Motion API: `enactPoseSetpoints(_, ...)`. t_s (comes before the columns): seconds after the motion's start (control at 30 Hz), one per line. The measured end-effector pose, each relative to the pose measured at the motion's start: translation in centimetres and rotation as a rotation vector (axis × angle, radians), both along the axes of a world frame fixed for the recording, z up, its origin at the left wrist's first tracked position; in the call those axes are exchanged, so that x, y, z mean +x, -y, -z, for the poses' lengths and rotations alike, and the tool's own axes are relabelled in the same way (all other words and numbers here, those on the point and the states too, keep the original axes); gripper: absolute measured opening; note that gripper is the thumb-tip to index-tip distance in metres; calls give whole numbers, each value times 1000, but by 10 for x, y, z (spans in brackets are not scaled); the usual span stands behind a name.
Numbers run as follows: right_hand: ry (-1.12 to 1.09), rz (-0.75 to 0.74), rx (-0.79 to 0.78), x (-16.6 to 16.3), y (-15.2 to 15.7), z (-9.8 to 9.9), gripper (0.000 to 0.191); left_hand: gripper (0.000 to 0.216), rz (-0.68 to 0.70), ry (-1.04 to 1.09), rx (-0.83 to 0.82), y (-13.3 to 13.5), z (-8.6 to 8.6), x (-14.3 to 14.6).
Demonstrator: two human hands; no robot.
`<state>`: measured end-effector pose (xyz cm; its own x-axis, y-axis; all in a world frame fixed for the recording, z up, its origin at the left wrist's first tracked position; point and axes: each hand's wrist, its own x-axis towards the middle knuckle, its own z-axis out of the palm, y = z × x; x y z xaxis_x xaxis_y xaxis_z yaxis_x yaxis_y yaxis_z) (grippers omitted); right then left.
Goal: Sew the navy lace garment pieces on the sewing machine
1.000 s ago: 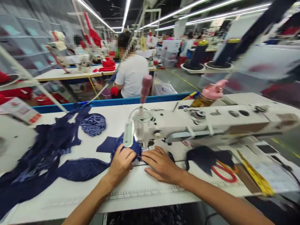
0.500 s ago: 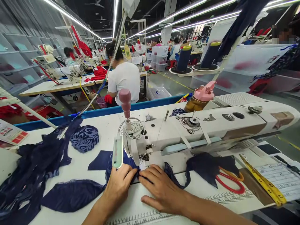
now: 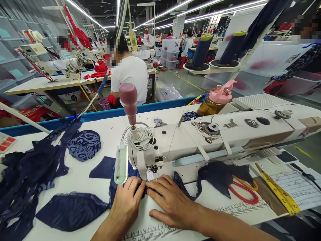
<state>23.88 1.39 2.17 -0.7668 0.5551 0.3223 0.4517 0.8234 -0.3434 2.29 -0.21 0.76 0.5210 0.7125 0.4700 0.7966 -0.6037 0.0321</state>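
My left hand (image 3: 127, 199) is closed on navy fabric (image 3: 114, 187) just in front of the sewing machine's needle area (image 3: 152, 169), thumb and forefinger close together. Beside it, my right hand (image 3: 170, 201) presses on the same fabric, its fingers stretched out and its thumb apart on the table. The fingertips of both hands nearly meet below the presser foot, where they hide the stitching spot. A narrow navy strip (image 3: 187, 190) curls from the right hand towards a larger dark piece (image 3: 215, 175) under the machine arm (image 3: 233, 134).
Left of my hands lie a navy cup-shaped piece (image 3: 72, 211), a patterned round piece (image 3: 85, 145) and a heap of navy cloth (image 3: 22, 180). Red-handled scissors (image 3: 244, 194) and a yellow tape measure (image 3: 278, 190) lie right. A bottle (image 3: 217, 97) stands behind the machine. A person (image 3: 130, 77) sits ahead.
The view has shifted slightly, so the table's things appear further left. Both hands keep their place at the needle with almost the same hold on the fabric.
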Motion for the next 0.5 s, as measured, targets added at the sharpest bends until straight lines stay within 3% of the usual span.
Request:
enactPoseSetpoints(0.3,72,39,23,-2,-1,-1,50,40,-21,-43,-1,-15,-10,0)
enactPoseSetpoints(0.37,93,110,65,2,0,-3,50,39,-10,-29,27,-16,-11,1)
enactPoseSetpoints(0.5,214,388,250,20,6,-1,52,45,11,-33,46,-17,-9,-2)
